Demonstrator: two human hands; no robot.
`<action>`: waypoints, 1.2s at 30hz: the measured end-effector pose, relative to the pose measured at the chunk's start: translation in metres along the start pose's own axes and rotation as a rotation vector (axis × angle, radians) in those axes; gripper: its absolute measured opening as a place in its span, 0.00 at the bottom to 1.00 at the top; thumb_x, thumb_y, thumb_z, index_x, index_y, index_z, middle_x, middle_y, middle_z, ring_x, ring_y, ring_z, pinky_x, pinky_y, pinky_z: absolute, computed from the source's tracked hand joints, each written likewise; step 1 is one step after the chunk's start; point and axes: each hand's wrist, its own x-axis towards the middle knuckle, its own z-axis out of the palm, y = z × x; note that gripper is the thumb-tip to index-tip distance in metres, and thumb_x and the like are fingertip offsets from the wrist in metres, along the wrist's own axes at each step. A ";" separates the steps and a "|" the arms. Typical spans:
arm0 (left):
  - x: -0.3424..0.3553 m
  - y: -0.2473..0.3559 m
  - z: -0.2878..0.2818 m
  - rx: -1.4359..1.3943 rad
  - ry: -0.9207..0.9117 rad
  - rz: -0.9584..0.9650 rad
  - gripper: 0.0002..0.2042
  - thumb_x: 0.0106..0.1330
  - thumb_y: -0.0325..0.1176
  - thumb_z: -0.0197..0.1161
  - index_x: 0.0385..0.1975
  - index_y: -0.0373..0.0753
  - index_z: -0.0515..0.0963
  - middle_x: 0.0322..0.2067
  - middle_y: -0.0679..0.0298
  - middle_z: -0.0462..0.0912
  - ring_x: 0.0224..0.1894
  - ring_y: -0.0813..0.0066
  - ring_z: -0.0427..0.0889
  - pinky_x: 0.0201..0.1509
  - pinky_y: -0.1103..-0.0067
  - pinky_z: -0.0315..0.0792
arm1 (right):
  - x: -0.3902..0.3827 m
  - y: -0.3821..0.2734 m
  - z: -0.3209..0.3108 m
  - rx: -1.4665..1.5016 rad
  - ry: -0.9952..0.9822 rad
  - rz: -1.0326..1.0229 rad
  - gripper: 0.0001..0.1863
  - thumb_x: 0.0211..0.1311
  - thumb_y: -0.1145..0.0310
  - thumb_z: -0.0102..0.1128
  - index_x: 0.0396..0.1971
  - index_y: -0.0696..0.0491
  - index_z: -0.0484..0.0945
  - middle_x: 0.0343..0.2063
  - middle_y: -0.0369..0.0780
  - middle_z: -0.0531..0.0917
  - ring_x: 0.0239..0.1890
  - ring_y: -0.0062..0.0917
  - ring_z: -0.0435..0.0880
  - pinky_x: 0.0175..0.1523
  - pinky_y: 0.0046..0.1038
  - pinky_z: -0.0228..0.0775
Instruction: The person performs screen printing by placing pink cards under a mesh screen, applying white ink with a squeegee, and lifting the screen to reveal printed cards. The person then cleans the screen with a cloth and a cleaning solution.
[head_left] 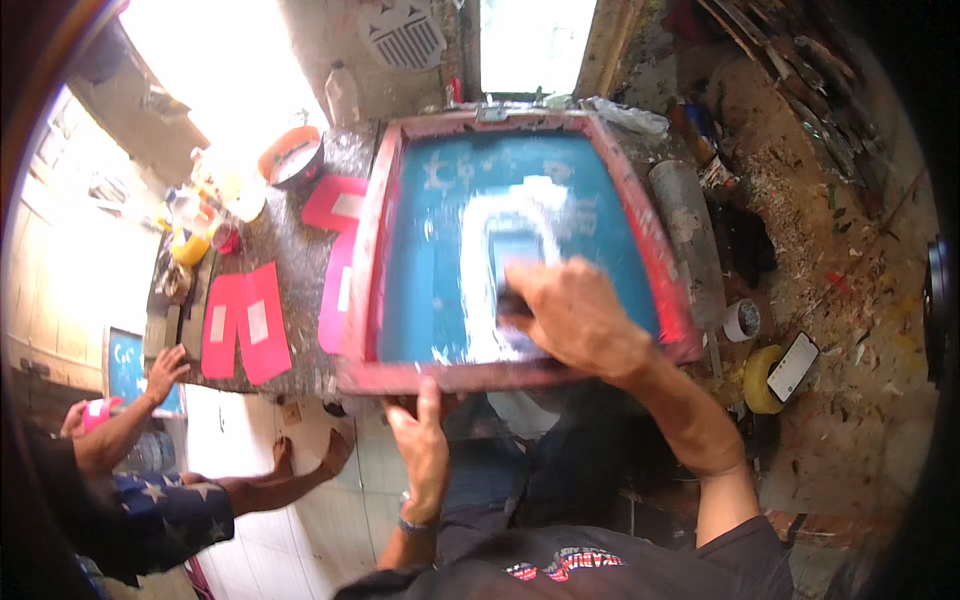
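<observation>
On cluttered table (300,250), right hand (575,315) clenched on squeegee (512,300), left hand (420,445) grasping screen frame (375,240); could smear if slipping.

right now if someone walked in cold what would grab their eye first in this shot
The big screen-printing frame with its red border and turquoise mesh fills the middle of the worktable. The right hand presses a squeegee through white ink on the mesh, while the left hand grips the frame's near edge. Bright pink cards with pale rectangles lie on the table left of the frame.
</observation>
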 end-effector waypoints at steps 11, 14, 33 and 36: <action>0.002 -0.041 -0.039 0.392 -0.029 -0.340 0.24 0.79 0.46 0.62 0.44 0.22 0.77 0.32 0.46 0.88 0.31 0.60 0.91 0.35 0.70 0.88 | 0.044 0.108 0.050 0.508 -0.548 0.019 0.24 0.62 0.53 0.73 0.47 0.59 0.82 0.42 0.55 0.87 0.49 0.50 0.87 0.50 0.45 0.78; 0.001 -0.037 -0.035 0.371 -0.018 -0.361 0.24 0.79 0.46 0.62 0.43 0.21 0.77 0.32 0.45 0.88 0.31 0.59 0.91 0.34 0.69 0.88 | 0.054 0.118 0.077 0.135 0.046 -0.028 0.11 0.65 0.65 0.68 0.41 0.55 0.81 0.38 0.45 0.89 0.43 0.42 0.89 0.43 0.41 0.79; 0.006 -0.031 -0.032 0.341 -0.023 -0.449 0.22 0.80 0.42 0.61 0.51 0.23 0.71 0.36 0.43 0.87 0.34 0.56 0.91 0.37 0.68 0.89 | -0.004 0.036 0.066 -0.211 -0.329 -0.090 0.16 0.56 0.77 0.63 0.46 0.51 0.80 0.33 0.43 0.84 0.42 0.36 0.87 0.54 0.45 0.71; 0.005 -0.034 -0.033 0.318 0.001 -0.364 0.22 0.80 0.43 0.61 0.50 0.23 0.73 0.34 0.44 0.88 0.33 0.57 0.91 0.37 0.69 0.89 | -0.013 0.029 0.051 -0.077 -0.546 -0.050 0.16 0.56 0.76 0.64 0.45 0.50 0.80 0.34 0.42 0.85 0.42 0.35 0.86 0.57 0.45 0.68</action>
